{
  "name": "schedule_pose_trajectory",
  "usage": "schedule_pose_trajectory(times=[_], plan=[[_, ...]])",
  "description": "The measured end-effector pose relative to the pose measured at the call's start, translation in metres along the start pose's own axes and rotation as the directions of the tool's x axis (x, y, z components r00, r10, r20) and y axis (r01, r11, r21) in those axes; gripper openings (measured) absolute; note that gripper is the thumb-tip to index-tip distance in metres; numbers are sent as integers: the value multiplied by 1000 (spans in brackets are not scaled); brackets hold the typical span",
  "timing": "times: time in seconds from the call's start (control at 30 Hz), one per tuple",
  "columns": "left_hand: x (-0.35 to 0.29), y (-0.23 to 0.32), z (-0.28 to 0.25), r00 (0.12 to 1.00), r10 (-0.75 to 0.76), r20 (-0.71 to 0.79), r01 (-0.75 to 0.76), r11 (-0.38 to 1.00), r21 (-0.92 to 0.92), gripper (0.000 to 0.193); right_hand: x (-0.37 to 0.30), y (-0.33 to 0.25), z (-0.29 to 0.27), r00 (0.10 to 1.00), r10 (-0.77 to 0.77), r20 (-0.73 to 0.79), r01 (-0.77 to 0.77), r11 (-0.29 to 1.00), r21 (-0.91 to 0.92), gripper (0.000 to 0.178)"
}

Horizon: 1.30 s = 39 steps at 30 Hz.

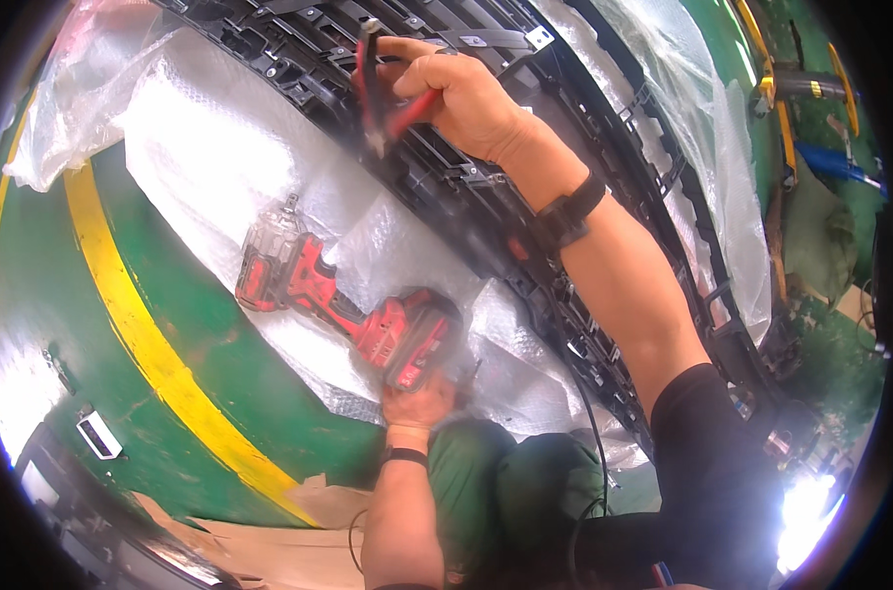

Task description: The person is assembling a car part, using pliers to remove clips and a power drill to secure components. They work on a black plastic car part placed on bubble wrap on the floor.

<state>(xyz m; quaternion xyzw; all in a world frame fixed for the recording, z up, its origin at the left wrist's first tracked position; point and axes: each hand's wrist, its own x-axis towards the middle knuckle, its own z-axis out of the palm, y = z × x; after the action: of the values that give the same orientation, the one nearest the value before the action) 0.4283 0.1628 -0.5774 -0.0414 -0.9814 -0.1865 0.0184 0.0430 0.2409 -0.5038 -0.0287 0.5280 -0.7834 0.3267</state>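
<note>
My left hand is at the battery end of a red and black cordless impact wrench, with the battery covering most of its fingers. The wrench's metal square drive points away from me, over the bubble wrap. Farther off, my right hand is closed around a red-handled hand tool that looks like pliers; its lower end is blurred. That tool is above a long black plastic frame part with many slots and clips, which runs diagonally across the view.
Clear plastic wrapping spreads along the part's far right side. A yellow line crosses the green floor on the left, near a small white box. Brown cardboard lies at the lower left. Yellow-handled equipment stands at the upper right.
</note>
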Motion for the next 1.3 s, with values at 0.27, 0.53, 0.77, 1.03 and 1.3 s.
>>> schedule_pose_trajectory(times=[0.27,0.53,0.77,1.03,1.3], plan=[[-6,-1,6,999,-40,7,41,996,-80,17,-18,4,7,982,-184,43,183,983,7,52],[-5,-2,5,999,-29,-13,28,997,-78,15,-29,5,18,962,-181,202,218,960,-177,63],[-7,-1,4,998,-61,20,63,993,-96,9,-28,0,30,952,-108,287,181,954,-240,75],[-9,0,7,997,-72,33,75,994,-85,9,-61,-15,47,982,-184,48,190,951,-244,47],[-11,1,8,992,-80,100,91,990,-109,12,-126,-74,13,963,127,-236,-70,969,235,35]])
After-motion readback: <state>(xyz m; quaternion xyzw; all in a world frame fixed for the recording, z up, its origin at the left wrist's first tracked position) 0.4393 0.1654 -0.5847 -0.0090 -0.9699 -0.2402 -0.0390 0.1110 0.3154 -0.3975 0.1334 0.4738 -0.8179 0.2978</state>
